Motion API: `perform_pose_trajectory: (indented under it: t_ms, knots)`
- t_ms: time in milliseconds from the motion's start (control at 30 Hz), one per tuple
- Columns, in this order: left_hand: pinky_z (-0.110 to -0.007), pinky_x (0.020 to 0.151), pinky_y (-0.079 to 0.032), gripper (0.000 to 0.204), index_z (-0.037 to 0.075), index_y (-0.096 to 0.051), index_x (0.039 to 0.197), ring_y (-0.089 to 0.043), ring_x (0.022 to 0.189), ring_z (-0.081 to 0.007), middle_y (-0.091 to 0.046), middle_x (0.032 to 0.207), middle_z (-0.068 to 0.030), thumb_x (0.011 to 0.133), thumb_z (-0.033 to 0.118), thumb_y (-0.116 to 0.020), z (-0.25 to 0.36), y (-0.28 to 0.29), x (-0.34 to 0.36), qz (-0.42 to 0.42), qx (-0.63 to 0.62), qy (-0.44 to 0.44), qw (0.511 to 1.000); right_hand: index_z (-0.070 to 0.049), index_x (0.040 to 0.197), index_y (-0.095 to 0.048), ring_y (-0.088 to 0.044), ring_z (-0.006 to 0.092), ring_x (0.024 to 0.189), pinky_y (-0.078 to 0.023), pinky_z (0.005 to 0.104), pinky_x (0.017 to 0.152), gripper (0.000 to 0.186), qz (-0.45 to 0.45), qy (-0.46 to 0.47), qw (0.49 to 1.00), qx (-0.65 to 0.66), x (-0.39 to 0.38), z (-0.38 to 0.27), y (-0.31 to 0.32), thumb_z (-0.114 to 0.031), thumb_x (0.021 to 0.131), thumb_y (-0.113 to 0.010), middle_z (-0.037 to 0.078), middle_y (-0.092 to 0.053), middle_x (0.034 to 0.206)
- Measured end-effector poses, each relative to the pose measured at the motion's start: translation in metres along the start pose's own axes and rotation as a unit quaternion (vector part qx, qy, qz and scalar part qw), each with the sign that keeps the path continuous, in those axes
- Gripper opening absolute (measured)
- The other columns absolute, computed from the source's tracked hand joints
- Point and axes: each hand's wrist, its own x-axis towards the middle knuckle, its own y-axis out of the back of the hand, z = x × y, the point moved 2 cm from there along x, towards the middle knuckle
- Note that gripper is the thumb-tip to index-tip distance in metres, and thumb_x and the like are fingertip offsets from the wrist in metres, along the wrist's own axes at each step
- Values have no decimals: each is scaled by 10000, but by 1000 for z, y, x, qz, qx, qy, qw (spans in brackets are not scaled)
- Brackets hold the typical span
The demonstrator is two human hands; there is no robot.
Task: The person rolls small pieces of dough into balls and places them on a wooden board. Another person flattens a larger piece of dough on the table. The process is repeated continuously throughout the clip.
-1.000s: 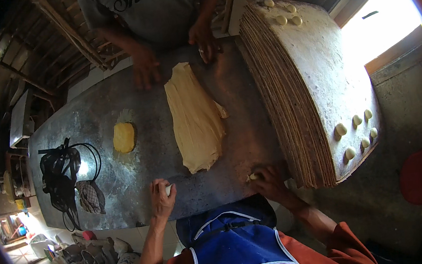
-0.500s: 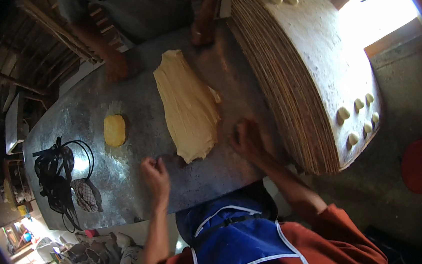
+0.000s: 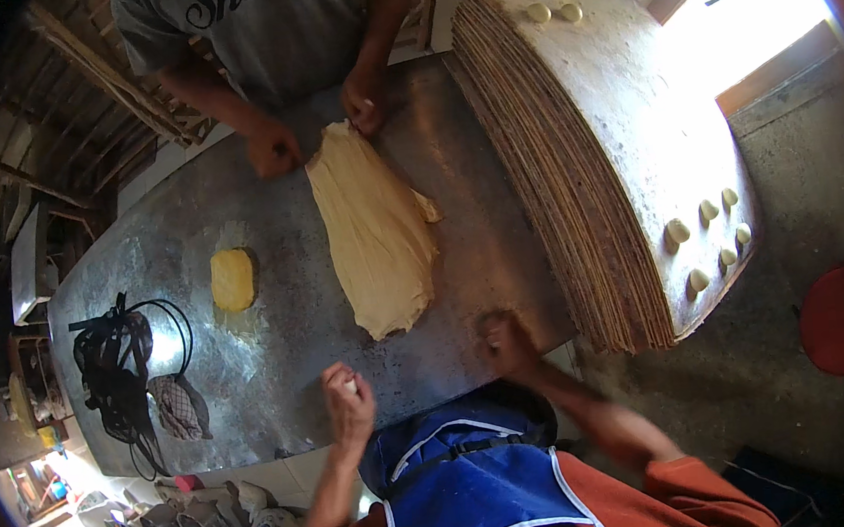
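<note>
My left hand (image 3: 351, 402) is closed around a small pale piece, apparently dough, above the near edge of the metal table (image 3: 160, 246). My right hand (image 3: 502, 345) is closed and blurred low over the table's near right part; what it holds is unclear. A long, wrinkled sheet of dough (image 3: 374, 233) lies beyond and between my hands. A yellow block (image 3: 232, 278) sits left of it on a greasy patch. A co-worker's two hands (image 3: 273, 148) are at the far end of the dough sheet.
A tall stack of worn boards (image 3: 611, 126) with several small dough balls (image 3: 677, 230) on top stands at the right. Black straps and mesh (image 3: 114, 361) lie on the table's left. A red round object (image 3: 839, 322) is at the right, and assorted containers are below left.
Both my hands rose toward the dough sheet, then drew back toward the near edge. The co-worker's hands now reach the sheet's far end. The view has shifted slightly.
</note>
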Motion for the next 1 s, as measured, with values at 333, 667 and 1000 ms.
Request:
perform_pose_trajectory:
  t_ms: [333,667,1000]
  knots:
    - [-459,855,-443,248,12,-400,1082,-527,942,-357,-480,1030,-190,922,-40,-583,-10,0,-20,10,-22,78,997,1,1038,-566,-578,414,854,-472,514,796,320,-64,10,998,-20,-5,9,-6,-143,813,-742,204,-599,921]
    - [-495,936,-461,305,-7,-574,1120,-564,1083,-415,-571,1127,-210,824,-2,-648,20,50,25,-116,111,106,981,-19,837,-593,-576,423,861,-451,519,787,132,-20,12,998,-58,-11,12,13,-81,814,-706,202,-578,868]
    - [-428,838,-522,304,79,-708,917,-585,1036,-338,-552,1114,-138,637,-25,-769,213,40,230,-315,-14,-258,913,26,1191,-646,-579,397,1203,-450,485,1054,367,-85,-41,995,32,-43,-23,28,-253,1015,-486,230,-589,1261]
